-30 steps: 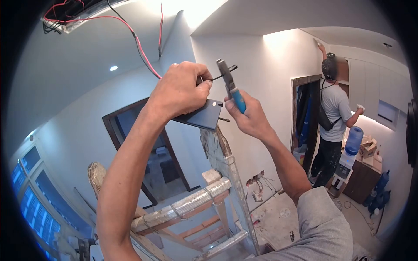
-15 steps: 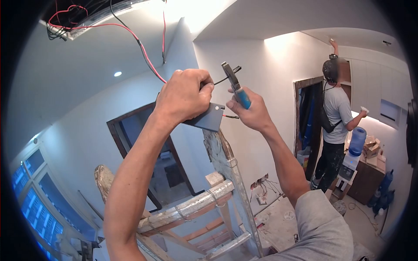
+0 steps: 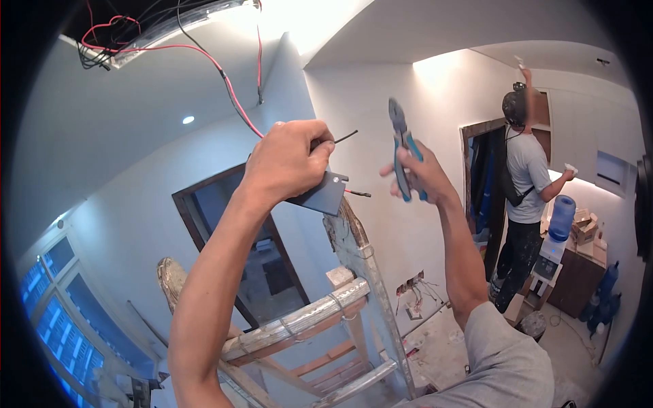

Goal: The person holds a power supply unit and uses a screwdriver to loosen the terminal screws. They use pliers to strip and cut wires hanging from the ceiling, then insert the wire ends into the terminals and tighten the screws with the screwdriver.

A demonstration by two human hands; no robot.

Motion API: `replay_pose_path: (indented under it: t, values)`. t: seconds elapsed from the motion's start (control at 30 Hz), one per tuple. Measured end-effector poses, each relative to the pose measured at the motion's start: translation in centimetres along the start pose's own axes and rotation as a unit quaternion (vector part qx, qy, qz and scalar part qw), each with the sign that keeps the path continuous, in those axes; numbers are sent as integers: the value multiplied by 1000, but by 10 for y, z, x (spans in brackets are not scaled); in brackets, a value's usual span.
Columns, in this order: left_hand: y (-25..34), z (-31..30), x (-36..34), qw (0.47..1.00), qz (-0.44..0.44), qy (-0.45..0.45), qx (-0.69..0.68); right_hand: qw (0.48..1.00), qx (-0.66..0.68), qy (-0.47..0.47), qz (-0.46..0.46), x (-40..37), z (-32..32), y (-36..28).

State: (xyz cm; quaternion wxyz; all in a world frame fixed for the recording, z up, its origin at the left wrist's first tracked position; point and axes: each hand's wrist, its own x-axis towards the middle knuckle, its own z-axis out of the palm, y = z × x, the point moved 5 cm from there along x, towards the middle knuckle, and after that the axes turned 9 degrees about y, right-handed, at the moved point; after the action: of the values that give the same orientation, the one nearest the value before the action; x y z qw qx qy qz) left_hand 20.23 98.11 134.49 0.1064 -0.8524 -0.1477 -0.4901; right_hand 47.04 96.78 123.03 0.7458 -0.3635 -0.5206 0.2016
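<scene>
My left hand (image 3: 289, 160) is closed around a dark grey flat metal-looking piece (image 3: 323, 195) and pinches a black wire (image 3: 345, 137) between thumb and finger. The short free end of that wire points up and right. Below it, a red wire with a black end (image 3: 358, 194) sticks out beside the grey piece. My right hand (image 3: 430, 173) grips pliers (image 3: 401, 139) with blue handles, jaws up, apart from the wire. A red and black cable (image 3: 231, 92) runs from the ceiling down behind my left hand.
A worn wooden ladder (image 3: 299, 319) stands directly below my arms. Loose wires hang from a ceiling opening (image 3: 122, 37) at upper left. At right, another person (image 3: 527, 163) reaches up to the ceiling near a water dispenser (image 3: 547, 258). Wires stick out of a wall opening (image 3: 411, 289).
The pliers have moved right and down from the black wire, and their handles now show. The thicker black piece at that wire's tip is no longer visible. My left hand has dropped slightly.
</scene>
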Motion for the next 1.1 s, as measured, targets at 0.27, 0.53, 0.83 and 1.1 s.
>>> replay_pose_path:
  t: [0.27, 0.53, 0.83, 1.1]
  values:
    - [7, 0, -9, 999, -2, -26, -30, 937, 299, 122, 133, -70, -10, 85]
    - [7, -2, -9, 997, 14, -8, -77, 953, 289, 40, 82, -101, -10, 76]
    - [8, -5, -15, 997, 17, -12, -79, 970, 229, -79, 15, -108, -11, 62]
    - [13, -8, -16, 994, -15, -23, -104, 934, -211, 8, -287, -71, 39, -7]
